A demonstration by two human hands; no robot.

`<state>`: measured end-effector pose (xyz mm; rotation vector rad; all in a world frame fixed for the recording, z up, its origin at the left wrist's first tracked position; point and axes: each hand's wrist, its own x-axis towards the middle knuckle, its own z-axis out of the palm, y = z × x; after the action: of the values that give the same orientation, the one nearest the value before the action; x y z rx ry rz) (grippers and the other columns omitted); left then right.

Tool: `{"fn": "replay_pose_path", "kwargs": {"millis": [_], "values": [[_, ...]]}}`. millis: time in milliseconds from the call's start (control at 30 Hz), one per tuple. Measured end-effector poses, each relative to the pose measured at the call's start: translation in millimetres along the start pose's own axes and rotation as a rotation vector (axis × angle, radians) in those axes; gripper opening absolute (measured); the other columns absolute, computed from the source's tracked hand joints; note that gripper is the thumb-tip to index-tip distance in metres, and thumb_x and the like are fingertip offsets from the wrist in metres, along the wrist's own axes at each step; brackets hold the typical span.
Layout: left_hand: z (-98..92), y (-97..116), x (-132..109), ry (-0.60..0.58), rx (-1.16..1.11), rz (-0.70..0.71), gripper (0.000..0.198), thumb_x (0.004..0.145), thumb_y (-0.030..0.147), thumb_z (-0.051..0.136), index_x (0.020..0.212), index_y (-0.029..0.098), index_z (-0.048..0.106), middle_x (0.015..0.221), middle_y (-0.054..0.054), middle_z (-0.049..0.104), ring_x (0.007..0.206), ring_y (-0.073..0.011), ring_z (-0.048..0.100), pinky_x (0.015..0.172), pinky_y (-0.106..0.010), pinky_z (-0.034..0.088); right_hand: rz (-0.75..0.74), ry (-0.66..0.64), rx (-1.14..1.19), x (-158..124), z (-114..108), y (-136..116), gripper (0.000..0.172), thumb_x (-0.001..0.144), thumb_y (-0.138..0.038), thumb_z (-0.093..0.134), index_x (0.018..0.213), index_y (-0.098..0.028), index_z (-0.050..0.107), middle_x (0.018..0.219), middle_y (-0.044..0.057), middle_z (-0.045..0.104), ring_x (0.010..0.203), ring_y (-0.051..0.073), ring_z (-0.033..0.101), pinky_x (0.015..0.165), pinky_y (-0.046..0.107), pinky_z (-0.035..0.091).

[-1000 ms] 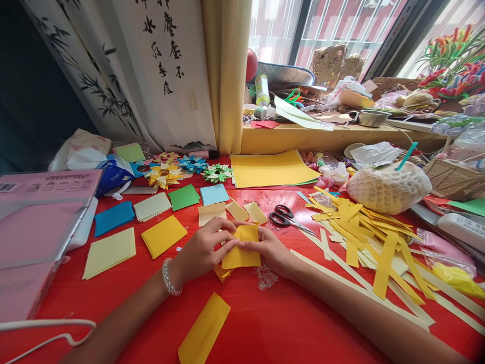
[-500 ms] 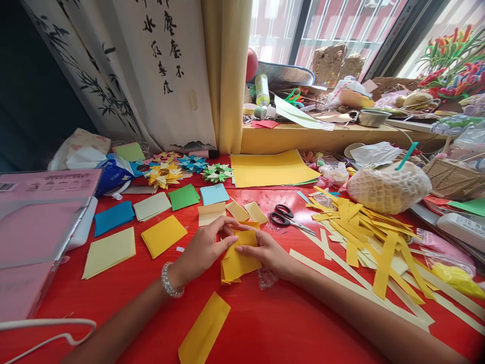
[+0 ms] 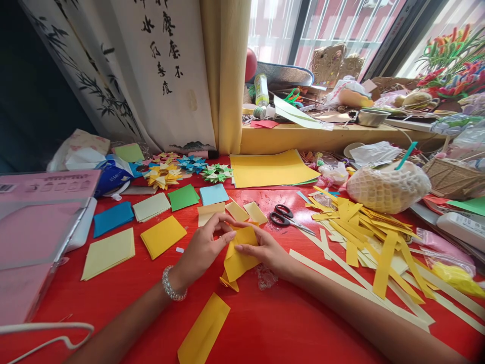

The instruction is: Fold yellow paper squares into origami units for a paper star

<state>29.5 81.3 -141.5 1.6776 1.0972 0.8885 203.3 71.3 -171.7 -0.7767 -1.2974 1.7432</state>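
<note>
A small yellow sheet of paper is held up between my two hands over the red table. My left hand, with a clear bead bracelet at its wrist, pinches the paper's upper left edge between thumb and fingers. On the other side, my right hand grips it with the thumb in front and the fingers behind. Just below lies a small folded yellow paper piece, partly covered by the sheet. Nearer to me rests a yellow paper strip.
Scissors lie beyond my right hand, beside a heap of yellow paper strips. Stacks of coloured paper, such as a yellow stack, sit to the left. Folded paper stars and large yellow sheets are at the back.
The yellow sheet between my hands has turned and its upper left edge is now slanted and bent. The folded piece below shows differently. Both arms have barely moved.
</note>
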Motion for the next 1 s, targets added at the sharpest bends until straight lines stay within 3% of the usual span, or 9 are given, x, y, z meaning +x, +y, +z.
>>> {"fn": "replay_pose_path", "kwargs": {"millis": [267,500,633,733,1000], "values": [[-6.8,-3,4,-0.199,0.009,-0.041,0.036,0.082,0.030,0.053,0.115,0.022,0.041,0.079,0.001,0.050,0.075,-0.0141,0.049,0.070,-0.026,0.040,-0.118,0.112,-0.112,-2,1,-1,0.041,0.082,-0.025,0.060,0.121,-0.023,0.047,0.107,0.005,0.054,0.090,0.020,0.056,0.071,0.026,0.048],[-10.1,6,3,-0.278,0.024,-0.075,0.037,0.080,0.026,0.053,0.114,0.021,0.041,0.078,0.002,0.048,0.071,-0.0126,0.047,0.068,-0.024,0.039,-0.122,0.116,-0.044,-1,0,0,0.038,0.082,-0.024,0.060,0.117,-0.023,0.048,0.094,0.002,0.057,0.078,0.016,0.057,0.066,0.024,0.048],[-9.7,6,4,-0.236,0.042,-0.147,0.022,0.079,0.032,0.055,0.094,0.016,0.054,0.080,-0.001,0.053,0.074,-0.0143,0.048,0.067,-0.023,0.038,-0.100,0.039,0.034,2,0,0,0.025,0.082,-0.024,0.061,0.105,-0.018,0.053,0.094,0.004,0.059,0.078,0.017,0.058,0.068,0.025,0.048],[-8.9,3,5,-0.189,0.005,-0.158,0.022,0.080,0.036,0.053,0.078,0.014,0.058,0.075,-0.001,0.055,0.070,-0.0137,0.047,0.064,-0.023,0.036,-0.102,0.040,0.015,2,1,-3,0.024,0.082,-0.023,0.061,0.105,-0.017,0.056,0.097,0.005,0.060,0.081,0.018,0.058,0.069,0.025,0.047],[-10.9,5,4,-0.134,-0.140,-0.247,0.023,0.076,0.035,0.058,0.067,0.014,0.058,0.066,0.001,0.052,0.066,-0.0118,0.044,0.064,-0.023,0.035,-0.125,0.135,-0.046,-1,0,-5,0.031,0.086,-0.027,0.055,0.115,-0.021,0.060,0.103,0.004,0.062,0.088,0.018,0.058,0.071,0.024,0.046]]}}
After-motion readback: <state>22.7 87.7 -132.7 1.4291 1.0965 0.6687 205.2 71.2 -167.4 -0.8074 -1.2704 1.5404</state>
